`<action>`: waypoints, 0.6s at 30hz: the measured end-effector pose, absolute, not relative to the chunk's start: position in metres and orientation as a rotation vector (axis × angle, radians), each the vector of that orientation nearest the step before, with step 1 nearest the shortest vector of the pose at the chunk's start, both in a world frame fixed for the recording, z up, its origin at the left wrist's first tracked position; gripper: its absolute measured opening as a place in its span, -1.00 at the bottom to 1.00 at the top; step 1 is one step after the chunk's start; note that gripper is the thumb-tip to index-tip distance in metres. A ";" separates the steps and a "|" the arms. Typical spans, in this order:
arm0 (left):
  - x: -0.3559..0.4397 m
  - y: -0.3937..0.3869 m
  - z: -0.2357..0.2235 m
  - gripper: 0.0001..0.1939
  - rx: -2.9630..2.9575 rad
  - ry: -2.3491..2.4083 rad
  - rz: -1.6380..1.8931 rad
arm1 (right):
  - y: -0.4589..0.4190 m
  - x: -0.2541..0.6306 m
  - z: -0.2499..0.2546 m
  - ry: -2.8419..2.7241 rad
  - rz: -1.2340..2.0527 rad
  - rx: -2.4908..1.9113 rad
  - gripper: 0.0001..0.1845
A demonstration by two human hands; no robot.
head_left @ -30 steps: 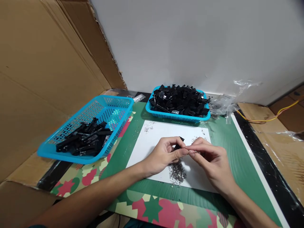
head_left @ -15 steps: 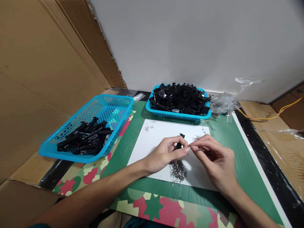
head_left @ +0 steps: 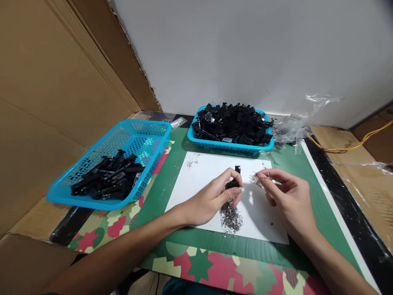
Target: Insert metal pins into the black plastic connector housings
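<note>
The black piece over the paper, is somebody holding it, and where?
Yes, the left hand holds the black piece by its body, with one end poking out past the fingers.

1. Big ol' cardboard sheet (head_left: 39, 82) standing up on the left
2. Plain pale wall (head_left: 245, 49) at the far side
3. Crinkly clear plastic (head_left: 290, 128), far right
4. Yellow cable (head_left: 377, 130) right of that

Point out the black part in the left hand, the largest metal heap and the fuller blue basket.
Black part (head_left: 232, 184), head view: wide section.
Metal heap (head_left: 231, 220), head view: centre.
Fuller basket (head_left: 227, 145), head view: front rim.
</note>
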State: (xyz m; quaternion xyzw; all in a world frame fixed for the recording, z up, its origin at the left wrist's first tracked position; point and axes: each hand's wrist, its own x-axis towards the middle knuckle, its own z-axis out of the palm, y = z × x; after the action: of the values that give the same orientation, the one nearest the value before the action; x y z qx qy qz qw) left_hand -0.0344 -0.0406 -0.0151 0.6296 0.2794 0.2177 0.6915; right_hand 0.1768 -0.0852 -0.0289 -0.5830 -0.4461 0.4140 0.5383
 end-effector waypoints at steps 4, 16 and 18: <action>-0.037 -0.036 -0.010 -0.78 1.719 0.743 0.427 | -0.084 0.177 -0.029 -1.060 1.009 -1.378 -0.68; -0.036 -0.036 -0.019 -0.78 1.918 0.790 0.533 | -0.081 0.179 -0.031 -1.060 1.125 -1.479 -0.58; -0.036 -0.035 -0.022 -0.78 1.906 0.839 0.539 | -0.081 0.179 -0.029 -1.032 1.108 -1.490 -0.56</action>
State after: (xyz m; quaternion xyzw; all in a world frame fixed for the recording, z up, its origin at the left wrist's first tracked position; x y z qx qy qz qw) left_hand -0.0359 -0.0350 -0.0223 0.7796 0.3430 0.2207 0.4753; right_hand 0.1792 -0.0805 -0.0295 -0.6125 -0.4242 0.4557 0.4871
